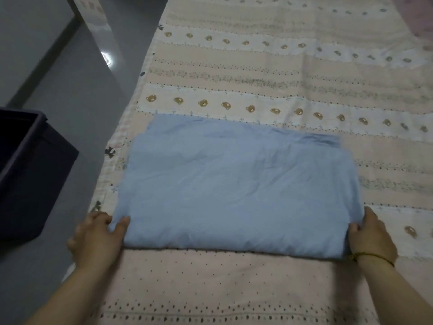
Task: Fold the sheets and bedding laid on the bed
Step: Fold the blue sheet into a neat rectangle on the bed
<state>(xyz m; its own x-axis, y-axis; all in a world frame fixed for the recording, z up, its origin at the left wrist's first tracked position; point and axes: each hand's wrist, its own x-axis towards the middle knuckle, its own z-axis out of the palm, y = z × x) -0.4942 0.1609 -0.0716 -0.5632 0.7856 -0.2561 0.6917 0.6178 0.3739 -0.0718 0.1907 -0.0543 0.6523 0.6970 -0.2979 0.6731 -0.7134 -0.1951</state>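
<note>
Centre frame, a wrinkled blue sheet [234,188] folded into a rectangle lies on the bear-printed bed cover [257,66]. The left hand [98,235] and right hand [372,238] pinch its lower corners, thumbs on top.

The folded blue sheet [239,184] fills the middle of the frame, the left hand [98,238] gripping its lower left corner and the right hand [372,240] its lower right. The bed [269,73] lies open across the upper half and in a strip along the bottom. At the left edge a dark bin [30,170] stands on the floor [77,95], narrowing the passage beside the bed.
</note>
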